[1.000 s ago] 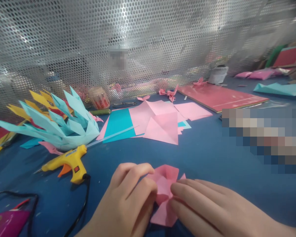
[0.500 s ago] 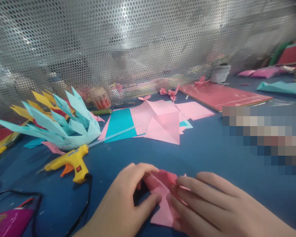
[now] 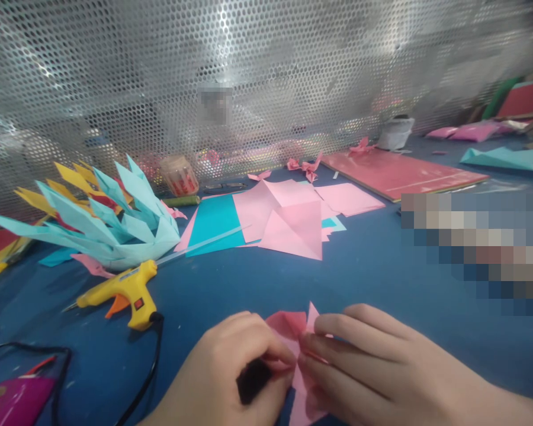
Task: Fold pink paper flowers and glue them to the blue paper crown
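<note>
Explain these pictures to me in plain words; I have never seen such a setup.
No machine works here: each grip is a person's own bare hand. The pictures come from one camera worn on that person's head, looking forward and down. The left grip pinches a folded pink paper, while the right grip has its fingers against the paper's other side. On the blue table lie a yellow glue gun, pink sheets, a spiky pale-blue paper piece and a red board. Behind stands a perforated metal screen.
</note>
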A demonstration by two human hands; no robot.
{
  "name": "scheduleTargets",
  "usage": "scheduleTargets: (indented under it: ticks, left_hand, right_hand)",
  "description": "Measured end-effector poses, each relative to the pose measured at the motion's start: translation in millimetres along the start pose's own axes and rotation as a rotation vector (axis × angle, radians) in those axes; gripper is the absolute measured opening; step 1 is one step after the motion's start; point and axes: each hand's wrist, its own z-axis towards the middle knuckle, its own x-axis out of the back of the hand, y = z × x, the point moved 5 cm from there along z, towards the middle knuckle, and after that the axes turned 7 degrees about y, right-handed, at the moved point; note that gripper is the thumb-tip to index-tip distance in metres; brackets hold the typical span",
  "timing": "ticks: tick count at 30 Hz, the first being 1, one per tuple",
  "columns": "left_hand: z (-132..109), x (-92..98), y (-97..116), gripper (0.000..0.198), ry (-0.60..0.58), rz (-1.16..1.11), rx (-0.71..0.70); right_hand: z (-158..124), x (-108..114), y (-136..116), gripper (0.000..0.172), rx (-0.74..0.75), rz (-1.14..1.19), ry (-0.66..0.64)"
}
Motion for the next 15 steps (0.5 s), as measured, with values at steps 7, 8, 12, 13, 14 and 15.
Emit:
scheduleTargets:
  ticks: [7, 8, 12, 13, 14, 15]
  left_hand:
    - [-5.5, 5.0, -2.7, 0.015, 0.08, 0.145, -0.02]
    - [-7.1, 4.7, -2.4, 0.015, 0.077, 0.152, -0.042]
    - [-13.1, 4.5, 2.4, 0.018, 0.091, 0.237, -0.218]
    - [-14.4, 3.4, 3.8, 0.019, 0.074, 0.265, -0.274]
    - [-15.6, 2.4, 5.0, 0.02, 0.06, 0.294, -0.328]
    - [-16.8, 1.6, 6.1, 0.02, 0.049, 0.327, -0.376]
  right_hand:
    - [0.3, -4.3, 7.2, 0.039, -0.085, 0.115, -0.07]
    - [-0.2, -4.9, 7.4, 0.038, -0.105, 0.123, -0.058]
    - [-2.1, -8.3, 8.5, 0.035, -0.169, 0.11, -0.037]
    - [-2.4, -9.6, 8.7, 0.035, -0.163, 0.097, -0.043]
    - [-2.6, -10.8, 8.7, 0.035, -0.146, 0.084, -0.049]
    - [-2.8, -12.0, 9.0, 0.035, -0.129, 0.071, -0.056]
